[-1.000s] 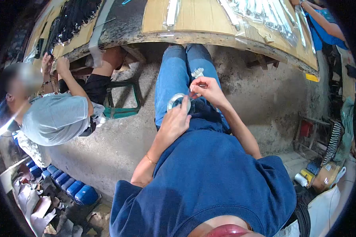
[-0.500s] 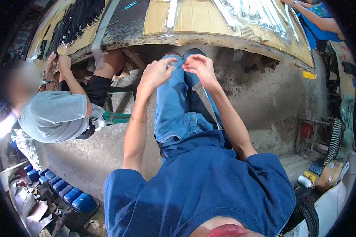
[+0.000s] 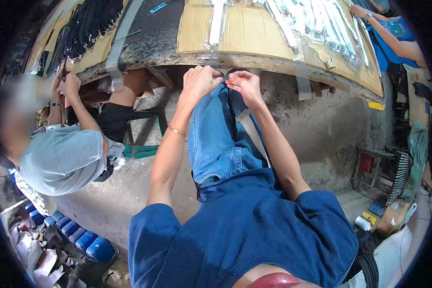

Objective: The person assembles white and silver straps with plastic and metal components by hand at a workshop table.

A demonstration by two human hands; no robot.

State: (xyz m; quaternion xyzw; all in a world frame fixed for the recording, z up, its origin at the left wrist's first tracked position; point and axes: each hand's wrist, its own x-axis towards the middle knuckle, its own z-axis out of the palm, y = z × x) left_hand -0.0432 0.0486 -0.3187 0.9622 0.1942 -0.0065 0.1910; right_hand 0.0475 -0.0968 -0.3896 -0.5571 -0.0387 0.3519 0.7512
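Observation:
Above my knees, close to the table's front edge, my left hand (image 3: 200, 87) and my right hand (image 3: 246, 88) are nearly fingertip to fingertip. Both have thumb and fingers pinched together. Whatever lies between them is too small and too blurred to name. Under my hands are my legs in blue jeans (image 3: 209, 125). A greyish strip with a ragged end (image 3: 250, 130) lies along my thigh, below my right wrist. Just beyond my hands, a clear-wrapped white strip (image 3: 217, 24) rests on cardboard on the table.
Cardboard (image 3: 247, 33) covers much of the dark worktable (image 3: 153, 36). Clear-wrapped strips (image 3: 317, 29) lie at right, black strips (image 3: 89, 29) at left. A blue cutter (image 3: 159, 7) lies at the back. A seated co-worker (image 3: 65, 156) is at left; another person's arm (image 3: 393, 41) reaches in at right.
Both hands have come closer together, their fingertips drawn into pinches. My left hand has moved right and turned its back upward. The camera view has shifted slightly.

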